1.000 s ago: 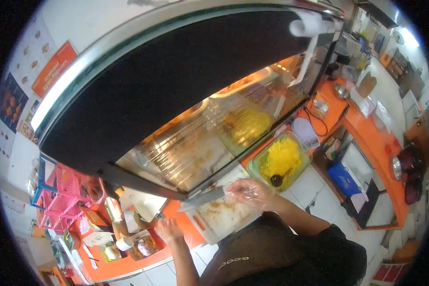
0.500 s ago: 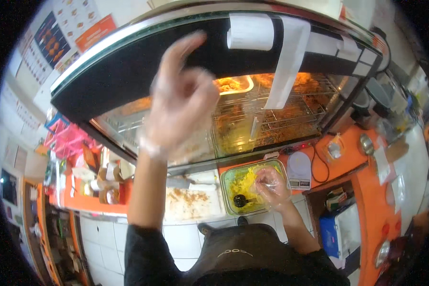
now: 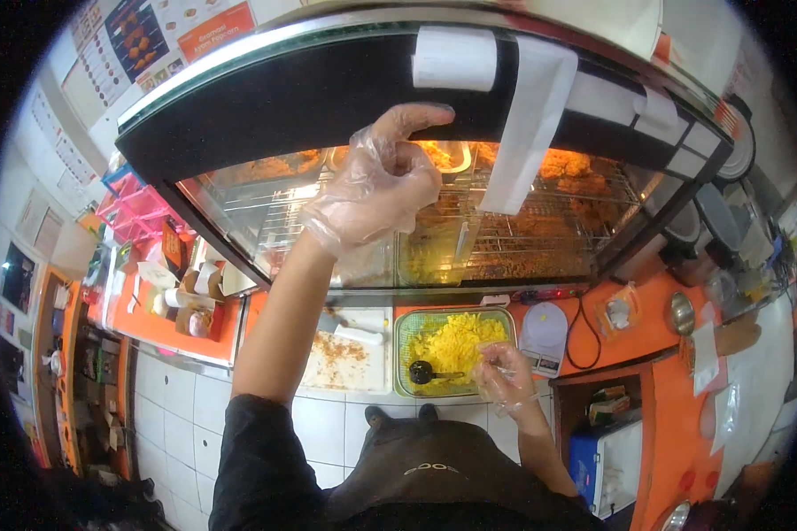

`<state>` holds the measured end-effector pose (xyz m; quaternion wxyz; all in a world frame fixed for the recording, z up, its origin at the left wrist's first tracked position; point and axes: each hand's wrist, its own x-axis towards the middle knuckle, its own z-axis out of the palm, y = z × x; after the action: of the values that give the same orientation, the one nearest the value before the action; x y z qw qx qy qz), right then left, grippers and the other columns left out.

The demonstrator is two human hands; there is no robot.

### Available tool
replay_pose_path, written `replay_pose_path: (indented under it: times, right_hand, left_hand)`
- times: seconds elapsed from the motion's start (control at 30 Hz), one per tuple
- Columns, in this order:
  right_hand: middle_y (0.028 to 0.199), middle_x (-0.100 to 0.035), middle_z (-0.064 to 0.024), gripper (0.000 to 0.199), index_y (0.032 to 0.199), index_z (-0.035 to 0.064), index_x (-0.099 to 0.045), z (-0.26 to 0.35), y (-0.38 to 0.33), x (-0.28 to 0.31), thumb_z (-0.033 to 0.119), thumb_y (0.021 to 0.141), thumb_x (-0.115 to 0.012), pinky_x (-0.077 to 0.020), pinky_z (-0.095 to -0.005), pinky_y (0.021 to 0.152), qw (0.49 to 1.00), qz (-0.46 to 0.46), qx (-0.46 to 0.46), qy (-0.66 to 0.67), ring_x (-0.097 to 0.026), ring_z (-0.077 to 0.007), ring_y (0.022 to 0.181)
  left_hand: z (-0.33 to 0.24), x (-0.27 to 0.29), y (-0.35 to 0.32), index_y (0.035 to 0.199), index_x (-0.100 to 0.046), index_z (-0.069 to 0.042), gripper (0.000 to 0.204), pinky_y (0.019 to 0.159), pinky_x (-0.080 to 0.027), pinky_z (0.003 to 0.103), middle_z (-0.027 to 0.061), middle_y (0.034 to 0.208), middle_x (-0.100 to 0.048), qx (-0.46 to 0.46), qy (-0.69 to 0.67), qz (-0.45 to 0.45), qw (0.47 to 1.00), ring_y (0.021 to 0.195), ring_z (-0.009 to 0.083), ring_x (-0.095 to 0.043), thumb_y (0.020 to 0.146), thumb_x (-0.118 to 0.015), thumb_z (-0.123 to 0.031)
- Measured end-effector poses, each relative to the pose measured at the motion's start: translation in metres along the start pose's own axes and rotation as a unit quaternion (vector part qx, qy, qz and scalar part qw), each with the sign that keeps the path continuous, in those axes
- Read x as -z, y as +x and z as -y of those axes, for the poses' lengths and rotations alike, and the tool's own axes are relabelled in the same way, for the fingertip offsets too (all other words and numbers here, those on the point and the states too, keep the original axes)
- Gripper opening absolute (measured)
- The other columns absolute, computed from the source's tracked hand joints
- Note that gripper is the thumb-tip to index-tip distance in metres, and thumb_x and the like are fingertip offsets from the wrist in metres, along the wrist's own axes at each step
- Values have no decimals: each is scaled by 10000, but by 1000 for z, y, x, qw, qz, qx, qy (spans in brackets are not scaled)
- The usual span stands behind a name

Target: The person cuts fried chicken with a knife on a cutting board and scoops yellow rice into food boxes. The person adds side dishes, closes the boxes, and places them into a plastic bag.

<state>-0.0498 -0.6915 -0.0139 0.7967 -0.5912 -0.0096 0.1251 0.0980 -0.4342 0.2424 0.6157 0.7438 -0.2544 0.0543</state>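
Note:
My left hand (image 3: 376, 181), in a clear plastic glove, is raised in front of the glass food warmer (image 3: 283, 115). Its index finger stretches toward the papers on the dark upper panel, the other fingers curl in, and nothing is held. Low on the right, my gloved right hand (image 3: 505, 376) is at the right edge of a tray (image 3: 400, 341) of yellow rice (image 3: 456, 341). Its fingers are curled together; what they hold, if anything, I cannot make out. A black ladle (image 3: 421, 372) lies in the rice, its handle toward that hand.
A white cutting board (image 3: 345, 376) with brown crumbs and a white-handled knife (image 3: 360, 334) is left of the tray. A kitchen scale (image 3: 545, 332) stands to its right. Paper strips (image 3: 531, 124) hang over the warmer's glass. Pink baskets (image 3: 142, 211) are far left.
My left hand has come lower and to the right, its index finger still out. My right hand has drawn back from over the rice to the tray's edge. The view has shifted slightly.

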Motion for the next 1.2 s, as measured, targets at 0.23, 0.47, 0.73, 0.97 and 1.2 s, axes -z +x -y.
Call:
replay_pose_path:
  times: [0.23, 0.47, 0.73, 0.97, 1.2]
  right_hand:
    - [972, -609, -27, 163, 1129, 24, -609, 1, 13, 14, 65, 972, -628, -497, -268, 732, 985, -20, 124, -121, -581, -92, 818]
    - [908, -599, -36, 185, 1151, 20, -596, 17, 12, 1, 37, 967, -608, -512, -281, 711, 986, -77, 107, -99, -594, -114, 780]
    - [933, -621, -6, 243, 1195, 61, -606, -74, -52, 8, 38, 953, -621, -505, -245, 740, 972, -214, 89, 21, -599, -93, 816]
    - [1015, -603, -74, 466, 1347, 66, -457, -291, -205, 10, 97, 926, -655, -526, -274, 546, 827, -554, -96, -5, -605, -154, 774]
    - [1239, -549, -221, 995, 1527, 284, -29, -463, -243, -42, 204, 878, -778, -554, -361, 440, 682, -558, -268, 391, -702, -265, 720]
  left_hand:
    - [-51, 22, -11, 1038, -674, -30, 198, 591, -509, 224, 62, 836, -704, -374, 331, -225, 837, 676, 81, -655, 845, -714, -15]
    - [-110, 42, -6, 1126, -695, -74, 402, 873, -505, 350, 101, 1076, -689, -377, 533, -230, 722, 1014, 247, -650, 771, -803, -229]
    - [109, -101, -188, 1105, -689, -100, 338, 803, -569, 405, 93, 1064, -682, -200, 214, 415, 861, 928, 259, -675, 777, -769, -115]
    - [283, -173, -366, 1219, -642, -89, 408, 990, -502, 447, 145, 1170, -657, 168, 139, 654, 724, 1069, 346, -635, 816, -663, -145]
    - [442, -109, -525, 1340, -565, -45, 546, 968, -526, 404, 161, 1245, -643, 322, 236, 610, 684, 1116, 274, -641, 854, -728, -233]
